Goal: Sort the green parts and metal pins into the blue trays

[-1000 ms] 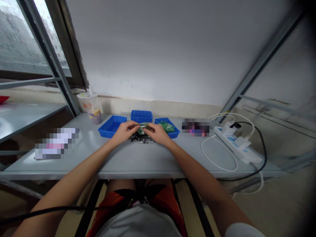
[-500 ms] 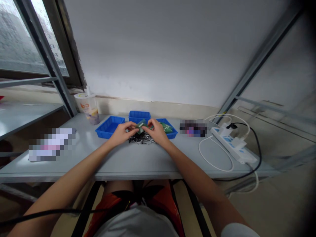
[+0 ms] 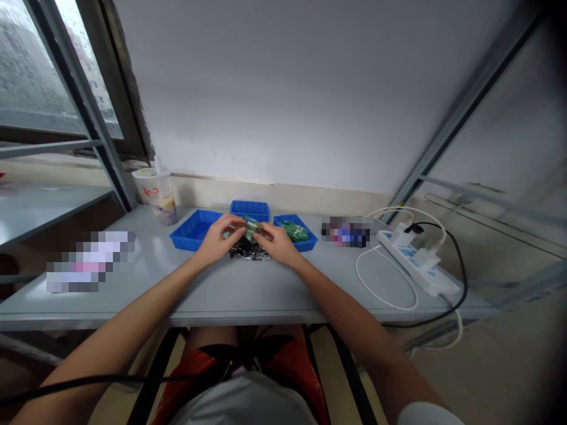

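Observation:
My left hand (image 3: 218, 241) and my right hand (image 3: 279, 243) meet over the middle of the table, both closed on a small green packet (image 3: 252, 226). It looks like shiny clear plastic with pale stripes; the fingers hide its edges, and its contents cannot be made out. Just beneath the hands lies a pile of thin black and silver pieces (image 3: 250, 252), too small to name. To the right of my right hand, a blue tray (image 3: 310, 243) holds several green packets (image 3: 293, 230).
Left of my hands is another blue tray (image 3: 186, 239), with a third blue tray (image 3: 249, 208) behind them. A drink cup (image 3: 158, 198) stands at the back left. Blurred flat items lie at left and right. A white power strip (image 3: 420, 265) with looping cables occupies the right end.
My right hand has shifted slightly left and down, its fingers drawn in closer. The packet between my hands has turned, showing pale stripes. The trays hold their places.

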`<action>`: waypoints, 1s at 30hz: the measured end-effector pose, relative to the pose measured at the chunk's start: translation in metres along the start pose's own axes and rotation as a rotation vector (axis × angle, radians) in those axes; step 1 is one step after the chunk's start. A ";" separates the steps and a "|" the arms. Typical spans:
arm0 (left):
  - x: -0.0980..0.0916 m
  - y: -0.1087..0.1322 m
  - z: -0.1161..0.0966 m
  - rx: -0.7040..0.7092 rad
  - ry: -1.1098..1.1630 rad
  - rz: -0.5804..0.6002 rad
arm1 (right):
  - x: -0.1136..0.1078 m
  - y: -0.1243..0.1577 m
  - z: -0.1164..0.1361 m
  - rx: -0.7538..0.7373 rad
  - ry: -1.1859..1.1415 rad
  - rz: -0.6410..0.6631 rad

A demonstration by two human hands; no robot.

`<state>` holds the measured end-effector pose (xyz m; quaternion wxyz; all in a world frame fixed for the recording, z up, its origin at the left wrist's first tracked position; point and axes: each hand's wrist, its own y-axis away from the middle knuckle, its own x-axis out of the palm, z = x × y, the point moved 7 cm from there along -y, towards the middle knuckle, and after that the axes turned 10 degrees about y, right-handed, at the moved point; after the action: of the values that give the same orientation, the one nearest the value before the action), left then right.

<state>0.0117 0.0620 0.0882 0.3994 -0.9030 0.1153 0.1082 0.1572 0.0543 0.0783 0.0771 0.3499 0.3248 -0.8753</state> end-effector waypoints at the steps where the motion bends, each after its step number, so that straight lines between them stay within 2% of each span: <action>1: -0.005 0.000 0.005 -0.030 0.003 -0.062 | -0.001 0.000 -0.001 0.008 0.015 -0.008; 3: -0.008 0.000 0.012 -0.093 0.023 -0.101 | -0.002 0.000 -0.004 0.016 0.026 -0.010; 6: -0.002 -0.001 0.015 -0.144 0.035 -0.002 | -0.004 -0.002 -0.006 0.011 0.065 -0.017; 8: 0.000 -0.001 0.011 -0.122 0.007 0.033 | -0.008 -0.004 -0.007 -0.002 0.133 -0.076; 11: -0.001 -0.002 0.003 -0.042 -0.054 0.018 | -0.016 -0.006 -0.010 0.018 0.205 -0.162; 13: -0.002 -0.002 0.004 -0.048 -0.065 0.014 | -0.014 -0.007 -0.016 0.080 0.124 -0.107; 15: -0.001 -0.001 0.010 -0.116 -0.022 0.024 | -0.009 -0.006 -0.018 0.126 -0.040 -0.019; 18: 0.001 0.001 0.015 -0.186 0.083 0.028 | -0.008 -0.004 -0.010 0.098 -0.210 0.017; 23: -0.004 0.001 0.013 -0.188 0.099 -0.027 | -0.012 -0.002 0.000 0.051 -0.147 0.012; 26: -0.003 0.000 0.014 -0.197 0.094 -0.023 | -0.009 -0.003 -0.005 0.062 -0.135 -0.019; 30: 0.000 0.000 0.014 -0.174 0.228 -0.063 | -0.002 -0.005 -0.012 0.060 -0.091 -0.034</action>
<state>0.0098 0.0725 0.0791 0.3070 -0.9439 0.1219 0.0019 0.1637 0.0657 0.0750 0.0664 0.3062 0.3006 -0.9008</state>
